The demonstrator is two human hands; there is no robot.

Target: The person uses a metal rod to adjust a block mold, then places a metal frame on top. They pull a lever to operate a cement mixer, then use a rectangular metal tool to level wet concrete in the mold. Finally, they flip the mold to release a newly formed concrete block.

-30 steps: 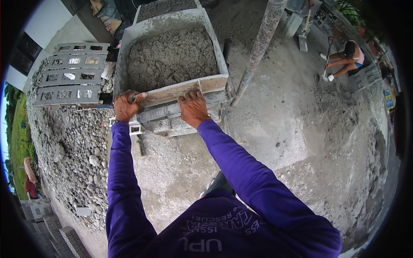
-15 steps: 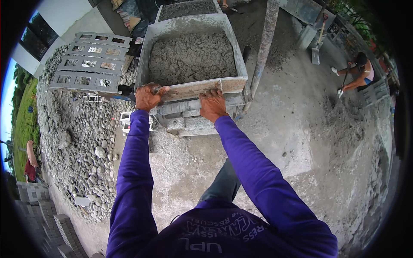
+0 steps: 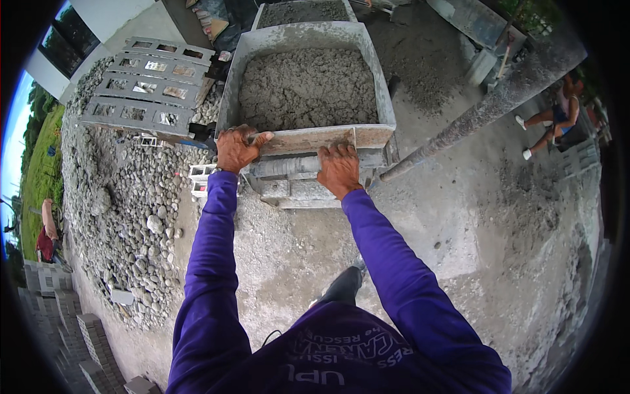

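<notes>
A grey metal hopper (image 3: 262, 47) stands before me, filled with a coarse, damp grey concrete mix (image 3: 308, 88). My left hand (image 3: 238, 148) grips the left end of its near wall, thumb lying along the top edge. Farther right on the same wall, my right hand (image 3: 338, 169) has its fingers hooked over the edge. Just below the wall runs a mortar-crusted roller or pipe (image 3: 285, 165), partly covered by my right hand. From the hopper's right side a long dirty metal pole (image 3: 485, 105) slants up to the right. My palms' undersides are hidden.
Hollow block forms on a pallet (image 3: 141, 85) stand at left, above a pebble heap (image 3: 151, 249). Stacked blocks (image 3: 98, 345) fill the lower left. Another person (image 3: 564, 115) is at far right, and one in red (image 3: 47, 240) at far left. A second mix-filled container (image 3: 305, 12) lies beyond.
The pole has swung down to the right, from near upright to a slant. Both hands keep their hold on the hopper's near wall. At right, the other person has risen from a bent posture.
</notes>
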